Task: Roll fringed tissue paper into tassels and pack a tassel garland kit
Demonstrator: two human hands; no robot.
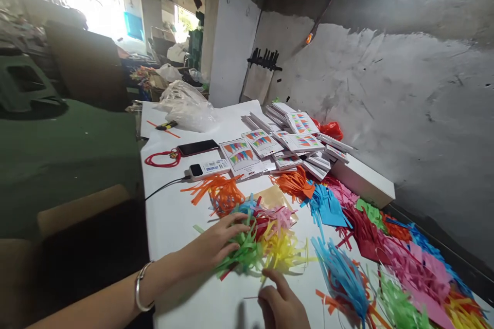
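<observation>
Presently, the left hand (218, 241) lies with fingers extended, unclenched, against the green thin-strip fringe (247, 252) on the white flat tabletop (185, 306). The right hand (283, 300) is curled near the yellow thin-strip fringe (283, 249); its grasp cannot be determined.

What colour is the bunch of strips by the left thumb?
The bunch of strips by the left hand is green, seen best in the head view.

Glare upper left, gloom lower left
The window (96, 7) blows out white; the bench (165, 226) is bright with soft shadows; the left edge smears.
</observation>
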